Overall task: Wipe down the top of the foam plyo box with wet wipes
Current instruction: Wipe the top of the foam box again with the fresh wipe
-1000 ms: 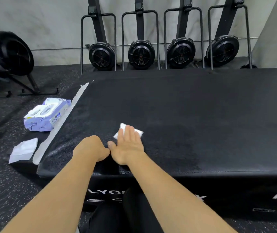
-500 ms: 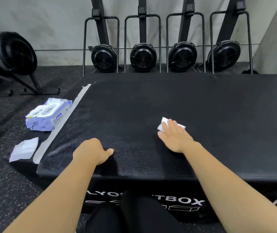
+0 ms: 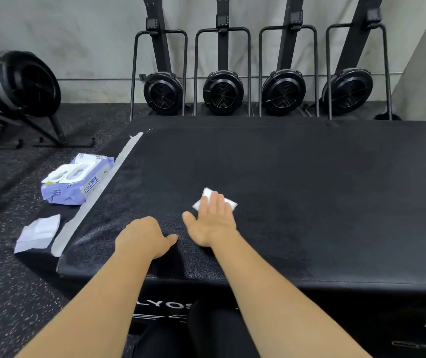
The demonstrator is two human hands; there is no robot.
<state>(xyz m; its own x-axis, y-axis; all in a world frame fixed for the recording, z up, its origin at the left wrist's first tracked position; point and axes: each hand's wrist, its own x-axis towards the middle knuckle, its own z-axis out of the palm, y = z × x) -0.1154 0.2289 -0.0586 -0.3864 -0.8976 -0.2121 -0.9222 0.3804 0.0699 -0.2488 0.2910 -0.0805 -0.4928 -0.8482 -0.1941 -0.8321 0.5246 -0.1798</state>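
The black foam plyo box (image 3: 310, 189) fills the middle and right of the head view, its top dark and faintly streaked. A folded white wet wipe (image 3: 208, 196) lies on the top near the front left. My right hand (image 3: 213, 223) presses flat on the wipe with straight fingers, covering most of it. My left hand (image 3: 143, 237) rests on the box top just left of the right hand, fingers curled under, thumb pointing right, holding nothing.
A purple and white pack of wet wipes (image 3: 76, 182) lies on the floor left of the box. A loose white wipe (image 3: 37, 232) lies nearer me on the floor. Grey tape (image 3: 95, 192) runs along the box's left edge. Several upright rowing machines (image 3: 222, 91) stand behind.
My right hand slid the wipe right across the box top, then back left beside my left hand. The left hand stayed in place.
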